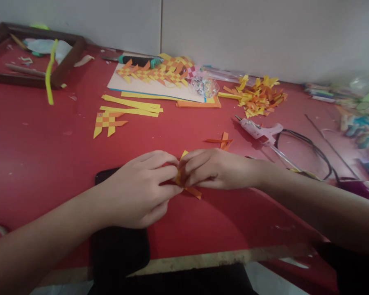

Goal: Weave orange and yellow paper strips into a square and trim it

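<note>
Woven bit: from the head cam, a small yellow-and-orange paper piece (178, 177) sits right between the two hands, just above the red table (49, 164) or on it (can't tell which). Call that the middle of the clock. A yellow end pokes out at 12, an orange one around 5.
Left hand: comes in from 8 o'clock, the left hand (147, 186) has its fingers bent and bunched, tips closed in on the piece's near-left side.
Right hand: comes in from about 3, the right hand (207, 168) is curled over the other side with its fingertips pinched down on the paper (knuckles hide most of the weave, so no clue about the exact finger spots).
Black slab: a flat black slab (123, 250), phone-looking, lies at 7 to 8, partly covered by the left hand and forearm.
Checkered fish: one woven fish (106, 121) at 10, well apart from the hands; a row of similar ones (150, 73) on the white sheet (160, 90) toward 11.
Yellow strips: a few flat yellow strips (132, 104) at 11.
Orange scraps: some orange scraps (224, 140) between 1 and 2, near the right hand.
Glue gun: pink glue gun (263, 133) at 2, lying on its side.
</note>
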Tool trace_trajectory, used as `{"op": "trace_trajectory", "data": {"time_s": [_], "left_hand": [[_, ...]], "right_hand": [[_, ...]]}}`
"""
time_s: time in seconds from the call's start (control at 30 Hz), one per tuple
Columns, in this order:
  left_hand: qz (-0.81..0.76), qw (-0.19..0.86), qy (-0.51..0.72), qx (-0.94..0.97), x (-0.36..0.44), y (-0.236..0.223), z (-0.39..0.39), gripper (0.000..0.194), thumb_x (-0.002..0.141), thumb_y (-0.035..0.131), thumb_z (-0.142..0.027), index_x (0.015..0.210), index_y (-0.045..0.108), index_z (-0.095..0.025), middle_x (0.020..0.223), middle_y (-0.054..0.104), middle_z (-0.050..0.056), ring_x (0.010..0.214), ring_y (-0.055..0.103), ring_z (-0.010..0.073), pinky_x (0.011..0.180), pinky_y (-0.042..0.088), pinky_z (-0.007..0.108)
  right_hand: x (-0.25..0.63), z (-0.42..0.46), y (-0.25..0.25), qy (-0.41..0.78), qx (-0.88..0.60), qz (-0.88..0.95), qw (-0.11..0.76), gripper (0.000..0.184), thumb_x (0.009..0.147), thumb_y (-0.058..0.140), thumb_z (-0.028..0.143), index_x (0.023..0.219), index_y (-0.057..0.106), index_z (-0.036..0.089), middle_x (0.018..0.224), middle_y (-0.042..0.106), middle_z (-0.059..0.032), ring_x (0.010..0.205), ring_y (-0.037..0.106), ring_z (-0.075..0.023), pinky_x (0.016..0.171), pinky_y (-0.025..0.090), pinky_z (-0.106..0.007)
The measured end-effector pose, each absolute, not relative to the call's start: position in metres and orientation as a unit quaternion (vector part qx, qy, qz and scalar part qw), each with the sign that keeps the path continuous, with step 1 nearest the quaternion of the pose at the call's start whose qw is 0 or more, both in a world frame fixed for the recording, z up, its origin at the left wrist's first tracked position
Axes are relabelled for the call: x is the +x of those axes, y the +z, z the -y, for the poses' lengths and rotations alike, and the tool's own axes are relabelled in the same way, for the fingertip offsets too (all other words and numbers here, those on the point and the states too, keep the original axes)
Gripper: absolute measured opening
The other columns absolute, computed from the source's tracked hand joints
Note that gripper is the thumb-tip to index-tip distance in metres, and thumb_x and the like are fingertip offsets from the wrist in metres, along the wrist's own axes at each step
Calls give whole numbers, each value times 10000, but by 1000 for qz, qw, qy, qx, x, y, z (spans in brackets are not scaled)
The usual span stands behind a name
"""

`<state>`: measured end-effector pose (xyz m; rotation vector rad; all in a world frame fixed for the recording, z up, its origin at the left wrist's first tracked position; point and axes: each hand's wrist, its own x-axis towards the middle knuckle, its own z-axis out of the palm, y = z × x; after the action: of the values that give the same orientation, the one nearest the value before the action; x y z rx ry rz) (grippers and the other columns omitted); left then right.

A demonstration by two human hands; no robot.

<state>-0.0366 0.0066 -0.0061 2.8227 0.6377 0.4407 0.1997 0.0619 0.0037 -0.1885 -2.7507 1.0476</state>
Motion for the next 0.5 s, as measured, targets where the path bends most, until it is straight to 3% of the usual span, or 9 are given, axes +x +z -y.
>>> {"op": "trace_trajectory", "data": {"time_s": [0.13, 0.33, 0.5], "left_hand": [[-227, 98, 146, 958, -37, -5, -6, 274, 838, 599, -208, 1071, 744, -206, 1015, 679, 68, 1171, 523, 310, 1137, 330, 525], [-238, 118, 159, 951, -37, -5, -3, 271, 827, 594, -184, 1053, 734, -238, 1125, 704, -1, 1172, 549, 247, 1199, 221, 473], [-239, 123, 151, 951, -37, -5, -3, 272, 832, 585, -188, 1060, 722, -243, 1071, 717, -2, 1192, 534, 257, 1192, 228, 477]], "right_hand": [[206, -59, 7, 293, -130, 943, 92, 152, 946, 580, 193, 948, 732, 181, 1011, 721, -68, 992, 639, -166, 917, 508, -318], [212, -54, 12, 230, -274, 927, 117, 226, 966, 573, 291, 1104, 695, 159, 979, 714, -65, 875, 656, -148, 805, 502, -262], [210, -49, 5, 209, -325, 915, 120, 207, 930, 608, 233, 1110, 687, 168, 958, 703, -54, 848, 650, -153, 769, 491, -260]]}}
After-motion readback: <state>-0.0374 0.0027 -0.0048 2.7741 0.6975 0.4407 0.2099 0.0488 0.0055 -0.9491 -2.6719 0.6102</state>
